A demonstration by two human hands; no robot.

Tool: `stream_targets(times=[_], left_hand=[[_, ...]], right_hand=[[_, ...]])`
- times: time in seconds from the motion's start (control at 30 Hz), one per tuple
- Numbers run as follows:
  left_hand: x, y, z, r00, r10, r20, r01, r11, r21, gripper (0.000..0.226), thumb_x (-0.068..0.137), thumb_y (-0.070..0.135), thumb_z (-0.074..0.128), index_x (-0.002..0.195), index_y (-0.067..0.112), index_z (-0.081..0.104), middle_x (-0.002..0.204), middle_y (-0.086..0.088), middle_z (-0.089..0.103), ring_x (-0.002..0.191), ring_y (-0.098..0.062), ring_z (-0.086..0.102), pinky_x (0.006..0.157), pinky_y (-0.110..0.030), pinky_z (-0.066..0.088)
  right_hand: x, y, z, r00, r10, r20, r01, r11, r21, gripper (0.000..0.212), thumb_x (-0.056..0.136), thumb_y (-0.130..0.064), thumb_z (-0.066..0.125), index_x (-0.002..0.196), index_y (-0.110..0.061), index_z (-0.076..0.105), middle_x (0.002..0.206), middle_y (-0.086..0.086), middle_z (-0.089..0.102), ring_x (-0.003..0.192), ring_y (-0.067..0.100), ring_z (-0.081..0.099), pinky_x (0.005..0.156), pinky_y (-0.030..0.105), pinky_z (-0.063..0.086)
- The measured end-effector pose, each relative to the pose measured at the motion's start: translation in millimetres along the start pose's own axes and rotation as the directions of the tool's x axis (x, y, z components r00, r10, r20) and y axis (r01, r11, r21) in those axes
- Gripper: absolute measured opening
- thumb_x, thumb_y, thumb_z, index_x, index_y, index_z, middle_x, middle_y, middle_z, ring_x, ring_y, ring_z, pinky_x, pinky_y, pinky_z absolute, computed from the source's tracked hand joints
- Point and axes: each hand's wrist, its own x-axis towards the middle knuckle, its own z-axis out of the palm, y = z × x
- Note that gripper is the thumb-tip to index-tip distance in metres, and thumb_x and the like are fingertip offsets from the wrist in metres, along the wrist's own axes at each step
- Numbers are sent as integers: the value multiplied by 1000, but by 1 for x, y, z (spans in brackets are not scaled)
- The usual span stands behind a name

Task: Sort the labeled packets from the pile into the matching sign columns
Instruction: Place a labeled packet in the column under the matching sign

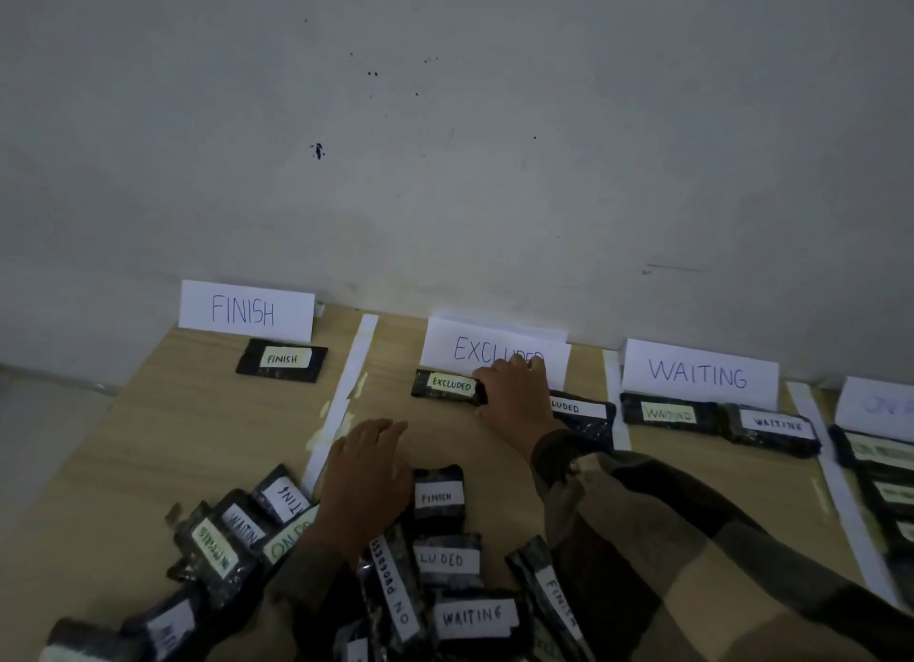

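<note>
Black packets with paper labels lie in a pile (445, 562) at the near edge of the wooden table. My left hand (366, 478) rests flat on the pile, next to a packet labelled FINISH (438, 497). My right hand (517, 399) reaches to the EXCLUDED sign (494, 347) and holds the right end of an EXCLUDED packet (447, 387) lying below it. A second EXCLUDED packet (581, 414) lies partly hidden under my wrist. One packet (282, 360) sits under the FINISH sign (246, 310). Two packets (717, 421) lie under the WAITING sign (697, 374).
White paper strips (341, 404) divide the table (173, 439) into columns. A fourth column at the far right holds several packets (880, 473) under a blurred sign (885, 404). A grey wall rises right behind the signs. The table's left edge runs diagonally.
</note>
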Motion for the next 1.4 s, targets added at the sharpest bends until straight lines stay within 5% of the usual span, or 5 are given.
stream_targets(times=[0.27,0.6,1.07,1.2,1.4], left_hand=[[-12,0,-10,999,-34,2,34,999,-37,52,79,37,44,123,12,58,122,-8,61,112,-28,57,88,-45,46],[-49,8,-32,999,-35,22,37,996,-76,53,81,36,41,128,16,54,128,-6,57,117,-26,52,94,-45,44],[-132,17,-49,995,-16,-97,3,992,-130,46,76,14,41,118,8,60,113,-11,62,103,-31,57,88,-40,49],[-156,17,-56,996,-51,-80,37,986,-162,47,83,22,41,127,11,54,121,-9,58,110,-28,53,92,-37,45],[-177,14,-57,997,-31,-64,19,982,-186,44,91,19,54,134,15,47,135,-4,49,125,-22,42,103,-34,37]], right_hand=[[-24,-13,-6,993,-49,-108,63,990,129,45,79,-18,56,123,-22,56,115,0,57,108,25,47,95,39,26],[-110,-26,6,958,-102,-269,161,965,206,30,69,-36,40,84,-27,64,80,-5,60,75,23,59,65,35,38],[-214,-72,-7,997,-1,81,-25,945,326,49,86,-62,37,108,-27,63,108,-4,56,107,20,47,93,35,26],[-228,-105,-6,986,104,129,-128,972,196,85,70,-86,23,119,-26,57,120,2,47,117,26,39,102,45,25],[-236,-124,-13,976,215,41,-218,932,291,52,76,-63,60,116,-30,56,120,-3,51,118,23,40,96,41,24]])
